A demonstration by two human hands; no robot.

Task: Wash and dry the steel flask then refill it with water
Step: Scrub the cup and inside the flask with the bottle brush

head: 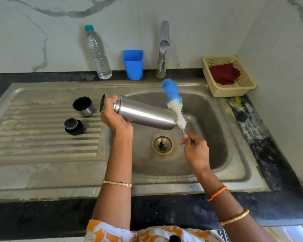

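Note:
My left hand [112,113] grips the neck of the steel flask [143,112], which lies nearly level over the sink basin [208,119] with its open mouth pointing left. My right hand [195,149] pinches the handle of a blue and white bottle brush [174,103]. The brush stands tilted, and its white bristles touch the flask's base end. The flask's steel cup lid [83,106] and black stopper [73,126] sit on the draining board [33,137] to the left.
A tap [164,49] rises behind the basin, with no water running. A clear plastic water bottle [98,53] and a blue cup [133,64] stand on the back ledge. A cream basket [248,84] with a red cloth [224,74] sits at the right corner. The drain [163,144] is open.

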